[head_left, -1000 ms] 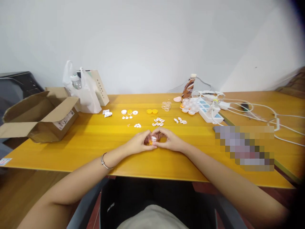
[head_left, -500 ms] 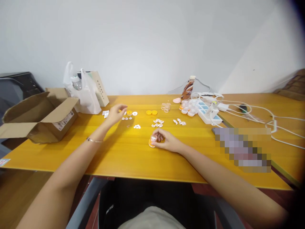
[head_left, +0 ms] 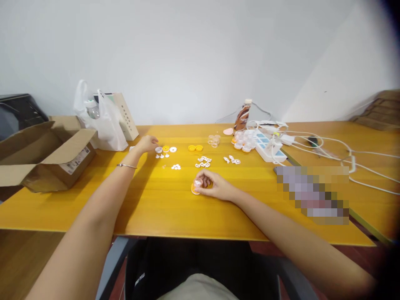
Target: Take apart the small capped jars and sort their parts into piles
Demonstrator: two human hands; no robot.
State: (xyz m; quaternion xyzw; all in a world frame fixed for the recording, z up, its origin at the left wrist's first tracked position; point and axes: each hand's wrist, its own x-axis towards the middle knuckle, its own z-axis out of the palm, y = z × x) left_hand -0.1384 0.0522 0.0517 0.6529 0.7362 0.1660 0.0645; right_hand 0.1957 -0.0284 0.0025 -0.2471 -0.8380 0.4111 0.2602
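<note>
My right hand (head_left: 215, 186) rests on the yellow table (head_left: 156, 200), fingers curled round a small part with an orange base and a clear top (head_left: 196, 186). My left hand (head_left: 147, 144) is stretched far forward, its fingertips at a small white cap (head_left: 158, 149). Beside that cap lie an orange ring (head_left: 166, 148), a white ring (head_left: 173, 149) and tiny white pieces (head_left: 162, 156). Whether the left fingers grip the cap is unclear.
An open cardboard box (head_left: 43, 154) and a white plastic bag (head_left: 103, 125) stand at the left. Orange caps (head_left: 195, 148), white perforated discs (head_left: 203, 161), clear cups (head_left: 214, 140), a bottle (head_left: 242, 118), a power strip (head_left: 268, 146) and cables (head_left: 337, 150) lie further back and right.
My left hand left the part held by both hands and reached forward-left to the white cap. My right hand stayed on the part.
</note>
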